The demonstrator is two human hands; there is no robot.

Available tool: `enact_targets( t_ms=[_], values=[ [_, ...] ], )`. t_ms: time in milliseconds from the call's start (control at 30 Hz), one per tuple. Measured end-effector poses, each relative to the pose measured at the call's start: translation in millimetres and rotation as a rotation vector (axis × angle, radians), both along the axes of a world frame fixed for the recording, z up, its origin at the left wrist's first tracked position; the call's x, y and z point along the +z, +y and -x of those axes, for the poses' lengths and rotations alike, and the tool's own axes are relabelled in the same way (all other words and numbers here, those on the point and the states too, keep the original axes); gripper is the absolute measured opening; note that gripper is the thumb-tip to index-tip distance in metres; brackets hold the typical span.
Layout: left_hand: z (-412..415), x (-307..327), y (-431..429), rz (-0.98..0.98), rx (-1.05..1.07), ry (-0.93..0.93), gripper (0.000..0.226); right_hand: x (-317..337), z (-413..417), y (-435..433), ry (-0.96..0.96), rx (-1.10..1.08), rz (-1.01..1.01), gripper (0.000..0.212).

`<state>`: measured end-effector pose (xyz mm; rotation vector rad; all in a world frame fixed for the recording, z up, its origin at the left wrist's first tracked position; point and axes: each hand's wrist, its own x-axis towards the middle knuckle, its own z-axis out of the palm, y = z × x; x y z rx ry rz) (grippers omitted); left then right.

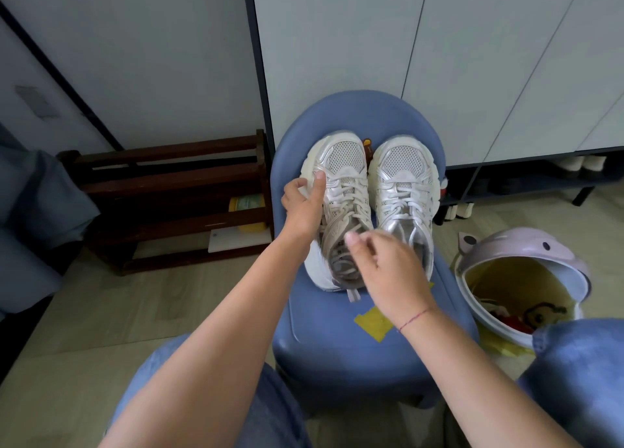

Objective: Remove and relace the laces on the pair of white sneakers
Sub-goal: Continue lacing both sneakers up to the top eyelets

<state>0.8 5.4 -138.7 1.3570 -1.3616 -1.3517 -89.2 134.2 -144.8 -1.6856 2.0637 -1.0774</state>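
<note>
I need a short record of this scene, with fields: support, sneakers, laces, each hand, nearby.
support: blue stool
sneakers: left sneaker and right sneaker, side by side, toes away from the person
laces: both laced
left hand: grips left sneaker's side, thumb on top
right hand: above left sneaker's opening, blurred; grasp unclear
nearby: bin on the floor, right of stool

White sneakers (403,164) on blue stool (354,109)
</note>
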Motion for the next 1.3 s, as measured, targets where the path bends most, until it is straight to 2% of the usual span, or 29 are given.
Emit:
enact_targets(
  t_ms=[67, 167, 233, 367, 533, 600, 633, 733, 800, 933, 1067, 1167, 1300],
  values=[
    [2, -2, 1, -0.055, -0.01, 0.041, 0.065, 4, 3, -3, -0.026, -0.091, 0.125, 0.053],
    [4, -5, 0, -0.067, -0.007, 0.055, 0.067, 7, 3, -11, -0.126, -0.026, -0.045, 0.04],
    [4, -7, -4, -0.067, -0.008, 0.092, 0.07, 9, 1, -14, -0.184, 0.031, -0.102, 0.041],
    [3, -11, -8, -0.106, 0.031, 0.204, 0.091, 7, -4, -12, -0.187, 0.118, -0.128, 0.055],
    [2, -18, -10, -0.114, 0.021, 0.268, 0.09, 9, 2, -7, -0.137, 0.189, -0.163, 0.073],
    [4, -14, -8, -0.1, 0.028, 0.202, 0.087, 17, 11, -7, -0.107, 0.196, -0.149, 0.071],
    [5, -12, -6, -0.072, 0.039, 0.149, 0.083, 23, 19, -8, -0.075, 0.195, -0.116, 0.064],
    [7, -5, -2, 0.099, 0.111, -0.039, 0.072, 44, 56, -14, -0.056, 0.097, 0.061, 0.026],
    [9, -1, 5, 0.237, 0.133, -0.123, 0.055, 57, 88, -19, -0.062, -0.014, 0.078, 0.012],
    [26, 9, 18, 0.546, 0.023, -0.265, 0.021, 57, 133, -26, -0.057, -0.11, -0.049, 0.008],
    [48, 7, 19, 0.817, -0.146, -0.461, 0.016, 39, 139, -38, -0.192, -0.096, -0.04, 0.006],
    [58, 5, 14, 0.891, -0.199, -0.576, 0.009, 32, 134, -51, -0.229, -0.066, 0.025, 0.012],
    [67, 8, 8, 0.934, -0.217, -0.667, 0.008, 27, 133, -60, -0.137, -0.086, 0.043, 0.012]
  ],
)
